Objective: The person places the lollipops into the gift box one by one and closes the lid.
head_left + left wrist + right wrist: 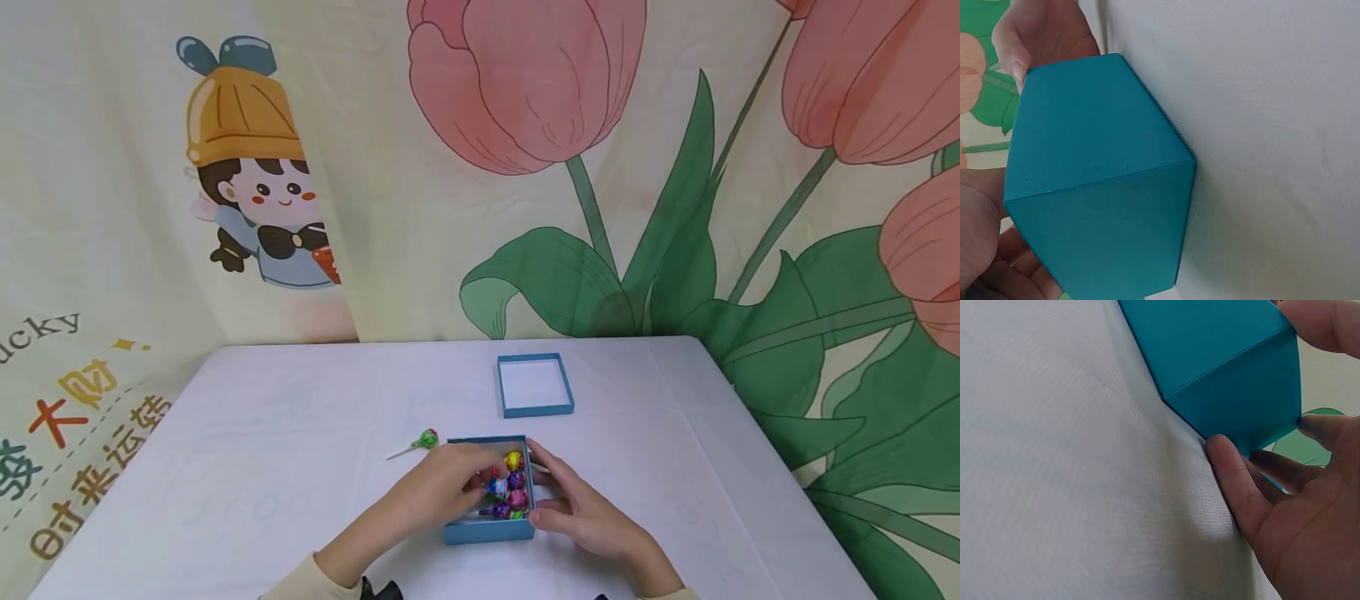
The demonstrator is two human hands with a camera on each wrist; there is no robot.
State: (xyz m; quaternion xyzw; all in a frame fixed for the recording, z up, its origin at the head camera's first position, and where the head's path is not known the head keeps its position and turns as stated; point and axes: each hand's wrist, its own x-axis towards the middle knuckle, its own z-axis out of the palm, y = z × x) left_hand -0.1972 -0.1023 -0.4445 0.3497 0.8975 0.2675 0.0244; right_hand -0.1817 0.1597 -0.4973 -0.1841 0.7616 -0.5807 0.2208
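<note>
A blue open-topped box (489,532) stands on the table, with several lollipops (517,498) in bright wrappers showing in its right half. My left hand (452,483) reaches over the box's left wall, fingers down inside; its fingertips are hidden, so I cannot tell whether they pinch a lollipop. My right hand (585,510) holds the box at its right side, thumb at the near corner and fingers spread along the wall. In the right wrist view, fingers (1235,478) of that hand touch the blue wall (1241,387) near the table.
Left of the box's far corner, a green-wrapped lollipop (428,438) lies on the white tablecloth (300,433), its stick pointing left. Behind the box rests a blue-rimmed lid (538,411), white inside up. A printed curtain (390,208) hangs behind the table.
</note>
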